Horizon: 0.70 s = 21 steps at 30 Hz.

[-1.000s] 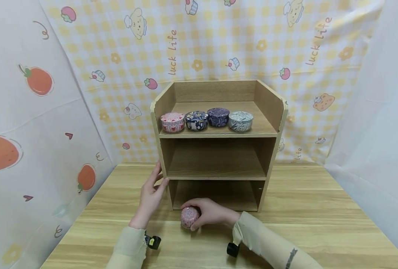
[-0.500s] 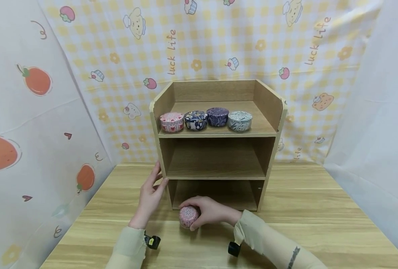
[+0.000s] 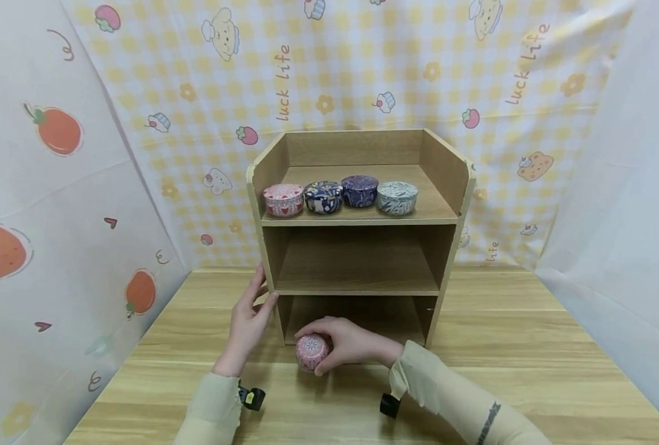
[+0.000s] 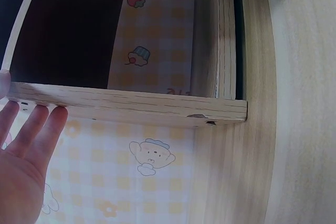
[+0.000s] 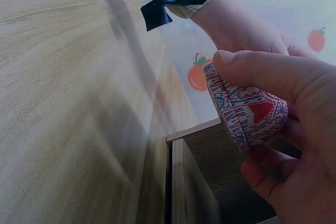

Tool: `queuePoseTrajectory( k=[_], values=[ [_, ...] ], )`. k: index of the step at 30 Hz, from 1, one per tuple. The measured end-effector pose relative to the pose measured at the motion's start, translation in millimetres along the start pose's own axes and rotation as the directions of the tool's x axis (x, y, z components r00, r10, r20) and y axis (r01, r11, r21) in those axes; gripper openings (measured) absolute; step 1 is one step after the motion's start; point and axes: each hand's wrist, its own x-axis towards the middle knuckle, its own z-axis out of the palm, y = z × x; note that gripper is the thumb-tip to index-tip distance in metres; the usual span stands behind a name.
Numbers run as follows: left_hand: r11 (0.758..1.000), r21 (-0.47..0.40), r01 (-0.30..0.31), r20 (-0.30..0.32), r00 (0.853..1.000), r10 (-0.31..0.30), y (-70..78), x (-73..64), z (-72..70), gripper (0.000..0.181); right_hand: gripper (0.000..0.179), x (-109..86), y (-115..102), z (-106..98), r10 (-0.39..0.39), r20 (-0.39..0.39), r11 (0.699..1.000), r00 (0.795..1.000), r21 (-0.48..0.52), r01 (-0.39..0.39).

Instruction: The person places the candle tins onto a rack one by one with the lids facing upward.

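Note:
My right hand (image 3: 343, 345) grips a small round pink patterned tin (image 3: 311, 352) just in front of the bottom compartment. Its lid, with a flower-like star, faces up in the head view. Close up in the right wrist view, the tin (image 5: 247, 108) shows red, white and blue patterning between thumb and fingers. At the left side of the wooden shelf unit (image 3: 357, 292), my left hand (image 3: 247, 324) rests with extended fingers on the outer panel and the thumb at its front edge. The left wrist view shows these fingers (image 4: 39, 129) touching the panel.
Lined up on the top shelf are a pink heart-patterned tin (image 3: 283, 201), a navy floral tin (image 3: 323, 198), a purple tin (image 3: 360, 191) and a pale green leaf-patterned tin (image 3: 397, 198). The unit stands on a wooden table (image 3: 507, 358) before a checked cloth (image 3: 329, 74).
The right hand and the pink tin have moved slightly up and toward the bottom compartment. The left hand keeps its place on the shelf unit. The head view has shifted a little.

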Motion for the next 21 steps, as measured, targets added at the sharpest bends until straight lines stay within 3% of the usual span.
queuePoseTrajectory(
  k=[9, 21],
  values=[
    [1.0, 0.0, -0.002, 0.004, 1.0, 0.002, -0.8, 0.4, -0.5, 0.062, 0.068, 0.3, -2.3, -3.6, -0.021, -0.006, 1.0, 1.0, -0.001, 0.021],
    [1.0, 0.011, -0.002, -0.009, 1.0, 0.002, -1.0, 0.3, -0.4, 0.06, 0.067, 2.3, -3.8, -3.2, -0.053, -0.024, 0.995, 0.998, 0.082, 0.055]
  ],
)
